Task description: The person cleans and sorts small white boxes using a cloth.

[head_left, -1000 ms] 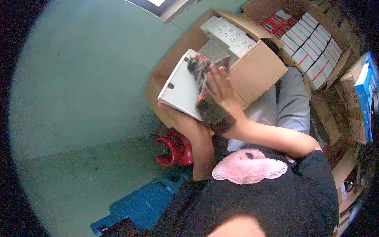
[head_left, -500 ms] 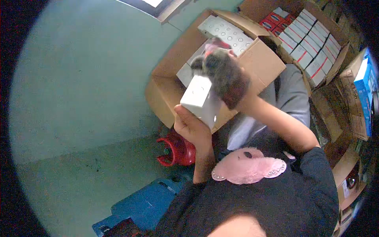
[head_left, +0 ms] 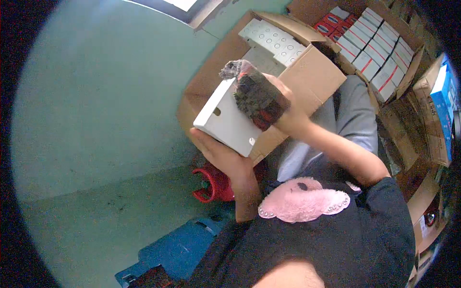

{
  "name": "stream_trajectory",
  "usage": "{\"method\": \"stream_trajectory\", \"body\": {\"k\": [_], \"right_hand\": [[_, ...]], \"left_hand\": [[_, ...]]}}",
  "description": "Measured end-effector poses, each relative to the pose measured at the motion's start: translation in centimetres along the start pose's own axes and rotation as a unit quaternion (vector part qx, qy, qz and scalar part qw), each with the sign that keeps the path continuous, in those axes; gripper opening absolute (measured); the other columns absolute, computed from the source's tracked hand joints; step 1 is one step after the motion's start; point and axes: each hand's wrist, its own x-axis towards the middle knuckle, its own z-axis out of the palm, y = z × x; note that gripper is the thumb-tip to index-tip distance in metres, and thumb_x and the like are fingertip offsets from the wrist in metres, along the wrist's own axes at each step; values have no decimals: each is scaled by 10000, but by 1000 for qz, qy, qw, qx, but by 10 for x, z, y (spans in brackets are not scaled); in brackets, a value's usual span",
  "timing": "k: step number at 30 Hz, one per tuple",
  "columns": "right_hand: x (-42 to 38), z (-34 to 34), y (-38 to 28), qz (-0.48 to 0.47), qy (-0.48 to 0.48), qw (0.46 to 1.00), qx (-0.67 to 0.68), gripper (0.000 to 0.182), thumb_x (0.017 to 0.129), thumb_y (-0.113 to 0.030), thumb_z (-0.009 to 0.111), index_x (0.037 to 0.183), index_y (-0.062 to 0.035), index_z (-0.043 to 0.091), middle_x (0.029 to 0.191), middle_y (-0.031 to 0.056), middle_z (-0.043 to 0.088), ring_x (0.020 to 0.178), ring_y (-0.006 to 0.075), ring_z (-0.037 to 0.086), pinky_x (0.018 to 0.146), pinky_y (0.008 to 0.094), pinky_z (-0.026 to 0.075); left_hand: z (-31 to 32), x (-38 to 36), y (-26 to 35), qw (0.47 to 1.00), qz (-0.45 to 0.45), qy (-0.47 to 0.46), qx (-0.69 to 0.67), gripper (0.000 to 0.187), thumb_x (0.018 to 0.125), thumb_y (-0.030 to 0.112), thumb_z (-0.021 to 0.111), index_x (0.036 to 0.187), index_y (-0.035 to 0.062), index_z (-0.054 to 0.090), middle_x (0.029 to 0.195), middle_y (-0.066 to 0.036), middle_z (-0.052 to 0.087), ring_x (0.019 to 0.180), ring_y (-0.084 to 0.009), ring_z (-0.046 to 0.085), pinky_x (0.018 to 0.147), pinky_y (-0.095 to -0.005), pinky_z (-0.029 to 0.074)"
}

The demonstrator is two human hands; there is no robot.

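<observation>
My left hand [head_left: 218, 152] grips a white plastic box [head_left: 225, 121] from below, holding it tilted up in front of me. My right hand [head_left: 288, 115] presses a dark, grimy cloth [head_left: 253, 93] against the box's upper right edge. Both hands hover above an open cardboard carton [head_left: 312, 77] that holds several white plastic boxes with round knock-out holes [head_left: 274, 38].
A second carton [head_left: 379, 48] at the upper right is packed with red-and-white small boxes. More cartons and a blue box [head_left: 444, 101] stand at the right. A red stool [head_left: 213, 185] and a blue object [head_left: 175, 252] sit on the green floor below my arms.
The white box has been turned from edge-on to its broad face. My right hand has swept the cloth down from the top of the box to its upper right edge.
</observation>
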Motion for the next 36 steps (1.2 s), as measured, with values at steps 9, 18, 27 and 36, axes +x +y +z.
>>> {"method": "stream_trajectory", "body": {"k": [9, 18, 27, 36], "right_hand": [[14, -15, 1, 54, -63, 993, 86, 477, 826, -226, 697, 1240, -45, 543, 1164, 136, 640, 1069, 205, 613, 894, 345, 483], [4, -11, 13, -23, -46, 997, -55, 398, 915, -131, 589, 1284, -28, 482, 1313, 123, 521, 1214, 190, 482, 1038, 348, 379], [-22, 14, -9, 101, -30, 980, 166, 913, 787, -104, 711, 1473, -26, 114, 1448, 230, 324, 1304, 304, 390, 1084, 378, 316], [-37, 13, 3, 223, -99, 951, 190, 918, 825, -169, 692, 1485, -25, 71, 1498, 218, 219, 1373, 316, 277, 1133, 390, 238]], "left_hand": [[-24, 32, 0, 985, -102, -134, 30, 633, 948, 557, 472, 1235, -5, 513, 1139, -134, 597, 966, -230, 633, 812, -376, 540], [-38, 49, -36, 946, -184, -128, -235, 460, 976, 362, 436, 1297, 33, 468, 1229, -128, 569, 1080, -267, 596, 894, -423, 520], [-28, 46, -45, 899, -213, -155, -349, 484, 996, 372, 434, 1370, 65, 413, 1299, -104, 527, 1180, -260, 537, 982, -416, 472], [6, 1, -14, 965, -71, -215, -129, 591, 1003, 492, 369, 1419, 73, 347, 1363, -123, 465, 1222, -276, 496, 1028, -446, 420]]}}
